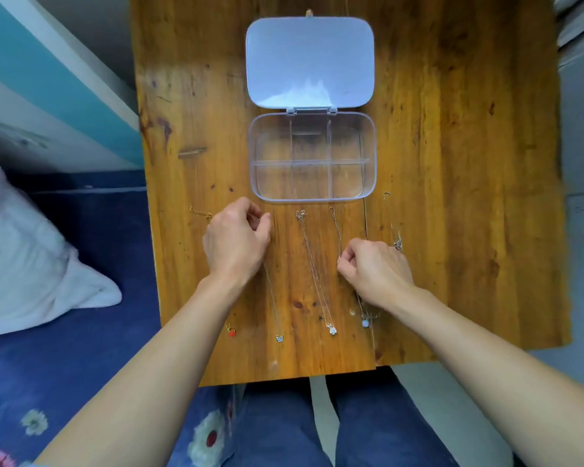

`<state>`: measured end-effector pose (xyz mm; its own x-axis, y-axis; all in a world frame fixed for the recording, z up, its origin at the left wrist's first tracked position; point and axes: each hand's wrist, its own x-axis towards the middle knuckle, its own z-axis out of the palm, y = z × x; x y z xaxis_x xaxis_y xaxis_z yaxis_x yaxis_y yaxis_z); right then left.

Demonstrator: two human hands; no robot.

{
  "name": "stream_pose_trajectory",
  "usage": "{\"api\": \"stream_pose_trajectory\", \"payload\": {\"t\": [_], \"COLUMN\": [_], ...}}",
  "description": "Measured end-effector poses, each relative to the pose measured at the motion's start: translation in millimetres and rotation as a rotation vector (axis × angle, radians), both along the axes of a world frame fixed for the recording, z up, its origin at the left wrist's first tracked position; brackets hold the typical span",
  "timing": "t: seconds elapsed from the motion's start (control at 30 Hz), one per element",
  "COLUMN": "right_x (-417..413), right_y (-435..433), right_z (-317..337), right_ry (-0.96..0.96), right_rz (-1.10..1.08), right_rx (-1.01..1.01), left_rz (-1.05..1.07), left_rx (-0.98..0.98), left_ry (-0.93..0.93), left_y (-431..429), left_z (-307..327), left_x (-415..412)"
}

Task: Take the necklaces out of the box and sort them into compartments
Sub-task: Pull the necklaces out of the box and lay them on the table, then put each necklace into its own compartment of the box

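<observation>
Right, clear box (312, 156) sits open on wooden surface (452, 163), lid (310, 62) flipped back, compartments w/ nothing visible inside. Necklaces lie in a row on the surface in front of box: red-pendant one (230, 330), butterfly-pendant one (273, 305), a third (316, 274), blue-pendant one (365, 322), another far right (397, 237). Left hand (235, 242) curled, fingertips pinching top of butterfly chain. Right hand (375, 269) curled, pinching the blue-pendant chain mid-length.
</observation>
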<state>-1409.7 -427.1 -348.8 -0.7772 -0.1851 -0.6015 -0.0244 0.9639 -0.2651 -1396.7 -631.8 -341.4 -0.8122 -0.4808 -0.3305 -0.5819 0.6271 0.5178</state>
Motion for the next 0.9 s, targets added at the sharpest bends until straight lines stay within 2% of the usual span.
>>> {"api": "stream_pose_trajectory", "payload": {"t": [0.23,0.4,0.7,0.9], "right_x": [-21,-42,-86,-111], "right_y": [-4,-15,-24,-27], "right_z": [48,91,141,149], "right_ry": [-0.018,-0.120,-0.097,-0.057], "right_rz": [-0.391,-0.498,-0.523,-0.548], "right_rx": [-0.498,-0.728,-1.000,-1.040], "left_rz": [-0.008,-0.028,-0.011,-0.031], "left_rx": [-0.026,-0.001,0.104,0.128], "left_ry": [-0.229,-0.389,-0.442,-0.431], "left_y": [-8,-6,-2,2], "left_z": [-1,-5,-4,-9], "left_x": [25,42,39,41]}}
